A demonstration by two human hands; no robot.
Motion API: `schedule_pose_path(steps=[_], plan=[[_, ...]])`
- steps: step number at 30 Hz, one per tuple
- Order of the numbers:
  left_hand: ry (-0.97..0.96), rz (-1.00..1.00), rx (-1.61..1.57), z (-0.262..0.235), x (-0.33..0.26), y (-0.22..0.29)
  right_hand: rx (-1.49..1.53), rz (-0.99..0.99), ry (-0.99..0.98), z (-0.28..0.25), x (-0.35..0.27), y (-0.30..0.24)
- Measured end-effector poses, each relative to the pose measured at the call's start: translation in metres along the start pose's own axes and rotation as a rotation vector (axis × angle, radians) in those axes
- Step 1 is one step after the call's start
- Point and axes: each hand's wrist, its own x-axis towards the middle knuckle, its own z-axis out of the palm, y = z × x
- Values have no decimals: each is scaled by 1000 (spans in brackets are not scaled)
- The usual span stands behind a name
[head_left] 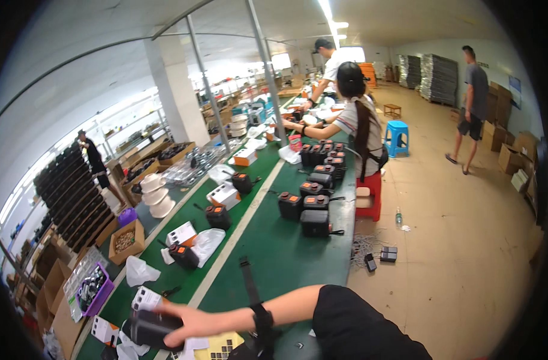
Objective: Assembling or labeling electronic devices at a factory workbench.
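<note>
Long and green, the workbench [268, 252] ran away from you up the hall, lined with rows of black box-shaped units [315, 222] with orange tops, white cartons [224, 195] and plastic bags [208, 243], while a seated co-worker [361, 129] in a dark cap leaned over its far end. Your one visible arm crossed the bottom of the view from right to left, a black strap [262, 318] at the wrist; which arm it was, you couldn't settle from this angle. That hand [193, 324] was wrapped over the right end of a black device [151, 330], fingers curled on top, thumb side hidden. The device lay with its long axis roughly left to right, stretching left from the palm, close to the near edge. Beneath it sat a yellow printed card [223, 345], partly covered. Your other hand was out of view altogether.
</note>
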Motion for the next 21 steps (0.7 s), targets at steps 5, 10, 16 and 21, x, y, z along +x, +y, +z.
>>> schedule_pose_path(steps=[5, 10, 16, 21], plan=[[-222, 34, -522, -6, -9, -65, 1112, 493, -277, 55, -90, -17], [-351, 131, -685, 23, -19, -33, 1379, 419, -299, 56, -128, -10], [-125, 295, -621, 30, -30, -7, 370, -33, 20, 59, -150, -41], [-183, 314, -301, 26, -49, 4, 415, -37, 42, 65, -145, -45]])
